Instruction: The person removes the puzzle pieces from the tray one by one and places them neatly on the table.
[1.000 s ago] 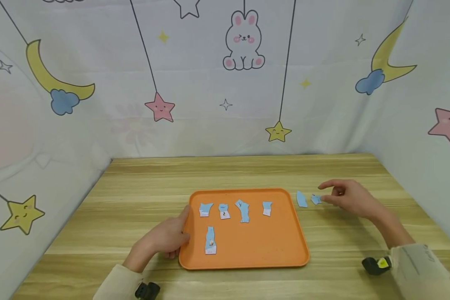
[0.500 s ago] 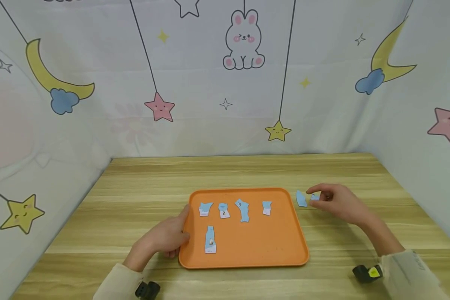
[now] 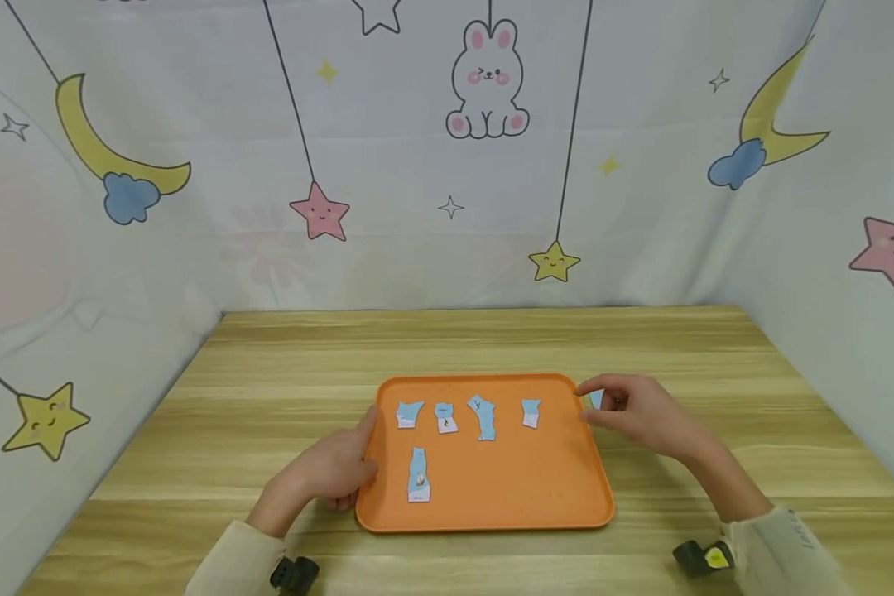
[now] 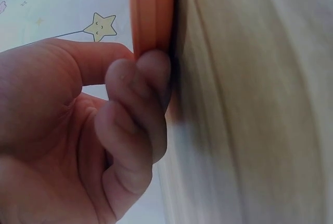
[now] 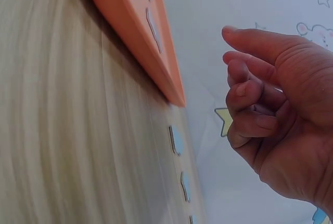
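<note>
My left hand (image 3: 337, 470) grips the left rim of an orange tray (image 3: 484, 488); in the left wrist view its thumb and fingers pinch the tray's edge (image 4: 152, 16). Over the tray's upper right rim hovers my right hand (image 3: 644, 414), thumb and forefinger apart. Nothing shows between those fingers in the right wrist view (image 5: 276, 99). Just behind them a light blue puzzle piece (image 3: 596, 398) peeks out on the table, partly hidden. Inside the tray lie several blue-and-white puzzle pieces, among them a long one with a small picture (image 3: 419, 476) and a branching one (image 3: 484, 418).
Beside the tray's corner, the right wrist view shows a loose piece (image 5: 175, 140), another piece (image 5: 186, 186) and a third at the frame's bottom. The wooden table (image 3: 268, 356) ends at a cartoon-printed curtain (image 3: 387, 273) behind and at both sides.
My right hand has moved left, from the small piece out on the table to the tray's right rim. The left hand stays on the tray, and the pieces in it lie as before.
</note>
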Demonstrator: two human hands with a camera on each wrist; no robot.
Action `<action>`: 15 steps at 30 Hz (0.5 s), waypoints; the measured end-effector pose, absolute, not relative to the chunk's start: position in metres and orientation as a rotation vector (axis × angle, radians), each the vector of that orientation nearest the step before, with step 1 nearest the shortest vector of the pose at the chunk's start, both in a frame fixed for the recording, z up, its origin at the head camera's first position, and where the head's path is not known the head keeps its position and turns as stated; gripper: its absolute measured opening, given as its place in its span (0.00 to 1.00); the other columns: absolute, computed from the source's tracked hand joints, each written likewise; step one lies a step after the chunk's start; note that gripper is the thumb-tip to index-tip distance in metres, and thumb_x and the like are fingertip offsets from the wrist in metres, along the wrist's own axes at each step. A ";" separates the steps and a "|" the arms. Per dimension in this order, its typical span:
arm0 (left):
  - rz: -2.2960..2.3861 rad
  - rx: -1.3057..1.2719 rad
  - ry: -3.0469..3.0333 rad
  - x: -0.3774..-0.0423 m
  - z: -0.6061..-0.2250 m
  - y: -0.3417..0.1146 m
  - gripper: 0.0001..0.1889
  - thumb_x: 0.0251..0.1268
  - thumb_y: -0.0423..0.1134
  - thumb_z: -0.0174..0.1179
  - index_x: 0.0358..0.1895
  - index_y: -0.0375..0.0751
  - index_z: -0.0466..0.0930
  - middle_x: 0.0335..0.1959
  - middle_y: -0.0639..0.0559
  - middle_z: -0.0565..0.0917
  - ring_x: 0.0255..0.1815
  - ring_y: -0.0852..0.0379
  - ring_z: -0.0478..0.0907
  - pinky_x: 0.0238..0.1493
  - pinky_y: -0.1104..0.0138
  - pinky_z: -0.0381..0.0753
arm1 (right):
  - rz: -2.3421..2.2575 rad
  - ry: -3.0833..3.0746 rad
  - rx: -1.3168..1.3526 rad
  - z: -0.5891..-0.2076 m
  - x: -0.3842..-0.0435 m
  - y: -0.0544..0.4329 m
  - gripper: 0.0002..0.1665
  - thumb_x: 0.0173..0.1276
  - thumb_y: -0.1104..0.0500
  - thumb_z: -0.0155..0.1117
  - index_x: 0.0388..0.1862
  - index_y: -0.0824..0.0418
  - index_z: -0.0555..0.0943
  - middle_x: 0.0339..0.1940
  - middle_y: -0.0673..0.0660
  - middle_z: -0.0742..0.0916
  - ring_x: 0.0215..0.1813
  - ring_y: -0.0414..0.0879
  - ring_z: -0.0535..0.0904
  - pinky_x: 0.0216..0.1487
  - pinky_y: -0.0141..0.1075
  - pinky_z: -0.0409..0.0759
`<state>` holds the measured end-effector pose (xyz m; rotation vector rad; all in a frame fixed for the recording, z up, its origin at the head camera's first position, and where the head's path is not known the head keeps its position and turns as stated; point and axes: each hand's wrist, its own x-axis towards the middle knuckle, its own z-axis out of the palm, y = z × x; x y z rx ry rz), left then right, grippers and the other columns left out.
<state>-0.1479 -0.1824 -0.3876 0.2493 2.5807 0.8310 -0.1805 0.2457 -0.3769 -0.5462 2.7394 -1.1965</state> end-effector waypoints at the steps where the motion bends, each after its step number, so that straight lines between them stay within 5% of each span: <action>1: 0.831 0.252 2.582 -0.148 -0.388 -0.182 0.44 0.72 0.29 0.52 0.86 0.32 0.39 0.14 0.46 0.79 0.09 0.58 0.71 0.12 0.69 0.71 | -1.209 2.723 -0.537 -0.377 -0.180 0.243 0.22 0.71 0.55 0.74 0.59 0.63 0.86 0.27 0.51 0.81 0.23 0.38 0.69 0.24 0.31 0.70; 15: 0.818 0.273 2.596 -0.148 -0.388 -0.182 0.45 0.71 0.29 0.51 0.86 0.31 0.38 0.13 0.47 0.79 0.09 0.58 0.72 0.12 0.68 0.71 | -1.197 2.675 -0.627 -0.379 -0.176 0.209 0.20 0.69 0.54 0.75 0.56 0.62 0.87 0.25 0.49 0.81 0.25 0.39 0.73 0.26 0.31 0.72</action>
